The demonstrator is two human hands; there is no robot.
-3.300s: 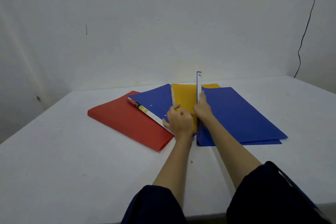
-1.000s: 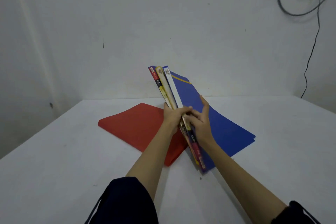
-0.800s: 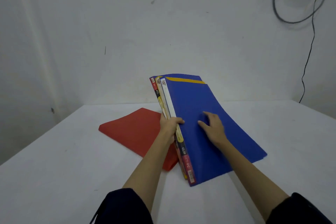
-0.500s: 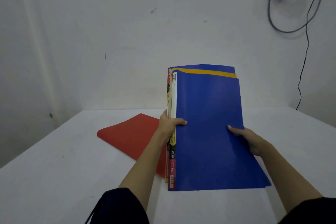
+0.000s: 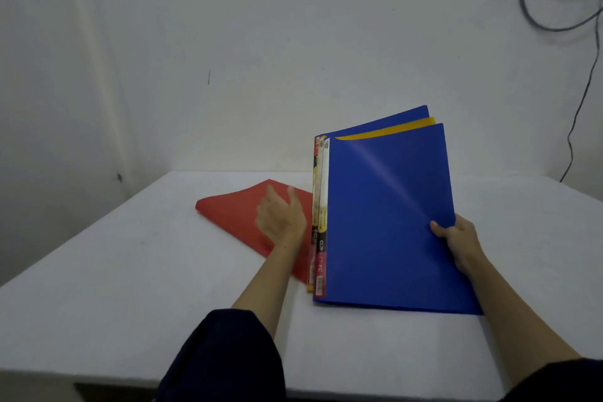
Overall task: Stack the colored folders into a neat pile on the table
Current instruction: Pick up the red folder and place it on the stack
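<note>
Here the bundle of folders (image 5: 388,222) stands tilted on its near short edge on the white desk (image 5: 130,271), long axis running away from the person and up toward the wall (image 5: 293,42), spines on the left. The front blue folder (image 5: 388,206) faces the camera; behind it a strip of the yellow folder (image 5: 391,131) shows at the top, and another blue folder (image 5: 391,119) rises behind that. The far corners fan apart on the right.

The right hand (image 5: 456,243) has its grip closed on the bundle's right edge, thumb on the front cover. The left hand (image 5: 280,217) is blurred, fingers spread with nothing in its grip, over the red folder (image 5: 235,209); whether it touches I cannot tell.

The red folder lies flat on the desk left of the bundle, long axis slanting from far left to near right, its near right end hidden behind the spines. Bare desk lies wide to the left and near, and also to the right. A cable (image 5: 584,101) hangs down the wall at the right.
</note>
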